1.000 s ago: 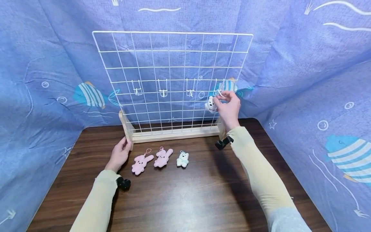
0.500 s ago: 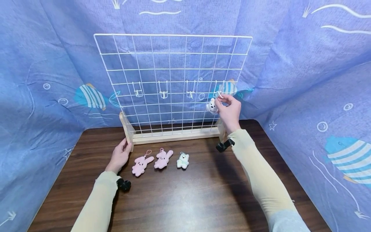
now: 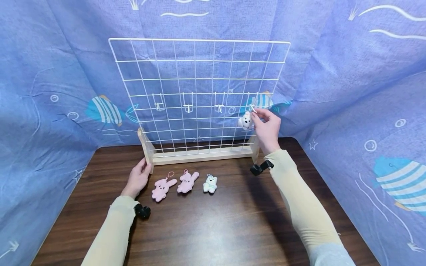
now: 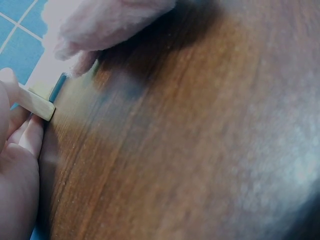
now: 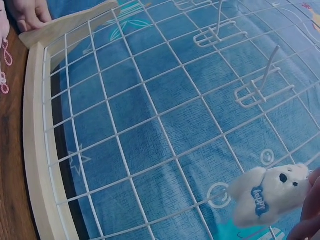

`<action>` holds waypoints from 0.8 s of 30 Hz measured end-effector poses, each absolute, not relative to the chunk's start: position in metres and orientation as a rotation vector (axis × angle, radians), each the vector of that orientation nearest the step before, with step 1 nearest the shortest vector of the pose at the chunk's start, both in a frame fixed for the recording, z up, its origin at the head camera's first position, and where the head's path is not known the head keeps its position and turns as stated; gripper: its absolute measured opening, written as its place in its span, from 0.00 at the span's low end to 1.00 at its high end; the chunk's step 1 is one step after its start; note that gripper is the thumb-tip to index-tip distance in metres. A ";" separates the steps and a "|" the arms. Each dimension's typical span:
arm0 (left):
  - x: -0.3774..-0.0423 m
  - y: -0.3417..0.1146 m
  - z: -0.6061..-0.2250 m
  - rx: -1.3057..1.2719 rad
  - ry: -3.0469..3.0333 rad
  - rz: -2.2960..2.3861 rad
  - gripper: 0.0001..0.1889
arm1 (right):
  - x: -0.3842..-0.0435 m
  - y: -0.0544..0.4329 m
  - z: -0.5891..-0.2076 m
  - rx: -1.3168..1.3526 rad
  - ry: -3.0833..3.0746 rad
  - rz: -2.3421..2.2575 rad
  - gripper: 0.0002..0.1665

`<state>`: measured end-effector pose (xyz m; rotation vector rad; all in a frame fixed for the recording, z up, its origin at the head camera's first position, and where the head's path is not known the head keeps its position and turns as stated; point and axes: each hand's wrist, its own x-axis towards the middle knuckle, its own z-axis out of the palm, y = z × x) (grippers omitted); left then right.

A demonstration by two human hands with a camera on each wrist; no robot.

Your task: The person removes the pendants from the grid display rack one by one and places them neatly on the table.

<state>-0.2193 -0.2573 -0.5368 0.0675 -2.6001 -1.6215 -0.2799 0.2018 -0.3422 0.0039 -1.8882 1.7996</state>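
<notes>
My right hand (image 3: 269,125) pinches a small white bear plush (image 3: 246,121) near the top of its head, just under the rightmost hook (image 3: 252,108) of the white wire grid (image 3: 199,79). In the right wrist view the bear plush (image 5: 270,192) tilts sideways and wears a blue patch; its loop is hidden by the fingers. My left hand (image 3: 137,179) grips the left wooden foot (image 3: 146,153) of the stand, the thumb on one side and fingers on the other in the left wrist view. Two pink rabbit-like plush charms (image 3: 162,189) and a white bear charm (image 3: 210,184) lie in front.
Three more hooks hang on the grid, including a left hook (image 3: 158,106) and a middle hook (image 3: 188,108). The stand's wooden base bar (image 3: 199,155) runs along the back of the dark wooden table (image 3: 206,221). A blue patterned cloth (image 3: 332,92) surrounds the table.
My right hand has shifted slightly right with the bear plush, which now leans more to one side. The left hand stays on the stand's foot.
</notes>
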 end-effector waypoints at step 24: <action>-0.219 -0.257 -0.537 0.073 -2.600 -1.615 0.29 | -0.259 0.207 -0.339 0.184 -1.765 1.833 0.10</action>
